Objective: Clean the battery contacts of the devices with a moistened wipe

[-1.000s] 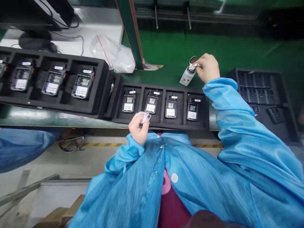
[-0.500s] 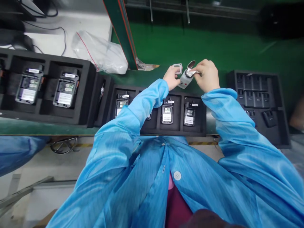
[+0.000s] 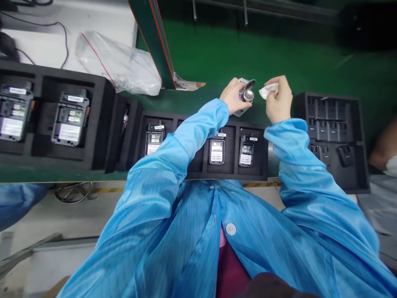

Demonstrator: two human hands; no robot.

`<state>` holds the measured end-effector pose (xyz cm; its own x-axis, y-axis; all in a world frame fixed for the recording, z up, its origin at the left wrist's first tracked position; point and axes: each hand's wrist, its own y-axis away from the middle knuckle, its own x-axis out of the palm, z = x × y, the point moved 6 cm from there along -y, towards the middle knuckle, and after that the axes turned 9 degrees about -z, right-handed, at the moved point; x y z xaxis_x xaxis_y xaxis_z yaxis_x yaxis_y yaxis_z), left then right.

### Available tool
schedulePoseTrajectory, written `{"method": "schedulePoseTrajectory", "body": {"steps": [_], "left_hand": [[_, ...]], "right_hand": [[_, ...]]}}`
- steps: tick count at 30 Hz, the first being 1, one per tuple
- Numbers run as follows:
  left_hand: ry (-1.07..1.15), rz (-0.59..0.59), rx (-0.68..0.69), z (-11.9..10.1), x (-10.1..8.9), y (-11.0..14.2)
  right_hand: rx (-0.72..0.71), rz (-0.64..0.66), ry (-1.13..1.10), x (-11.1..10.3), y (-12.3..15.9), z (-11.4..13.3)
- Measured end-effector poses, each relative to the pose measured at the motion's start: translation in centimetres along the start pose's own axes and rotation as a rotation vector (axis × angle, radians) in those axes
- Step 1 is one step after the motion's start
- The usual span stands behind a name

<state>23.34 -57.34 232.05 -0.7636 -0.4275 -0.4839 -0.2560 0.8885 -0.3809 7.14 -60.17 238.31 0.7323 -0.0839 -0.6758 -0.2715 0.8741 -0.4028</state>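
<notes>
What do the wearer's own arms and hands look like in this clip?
The left sleeve and right sleeve are long, loose, shiny light blue fabric with many creases, bunched at the wrists, part of a matching coat with a round white button. The left hand and right hand are ungloved.

Left hand (image 3: 231, 97) around an open-lidded bottle (image 3: 247, 96), right hand (image 3: 280, 101) pinching white cloth (image 3: 266, 90), devices (image 3: 216, 151) in black tray (image 3: 236, 151)
</notes>
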Motion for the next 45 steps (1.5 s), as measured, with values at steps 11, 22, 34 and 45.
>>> {"method": "schedulePoseTrajectory", "body": {"steps": [11,22,34,45], "left_hand": [[-0.061,0.082,-0.019,0.0,-0.1,0.4],[-0.056,0.131,-0.024,0.3,0.6,0.5],[-0.02,0.148,-0.011,-0.2,0.6,0.6],[0.01,0.14,-0.008,-0.2,0.8,0.4]], "right_hand": [[0.004,0.084,-0.001,4.0,0.9,-0.5],[-0.037,0.037,-0.048,3.7,0.7,-0.9],[-0.084,-0.015,-0.079,3.2,1.5,-0.8],[-0.12,-0.044,-0.072,3.7,1.8,-1.4]]}}
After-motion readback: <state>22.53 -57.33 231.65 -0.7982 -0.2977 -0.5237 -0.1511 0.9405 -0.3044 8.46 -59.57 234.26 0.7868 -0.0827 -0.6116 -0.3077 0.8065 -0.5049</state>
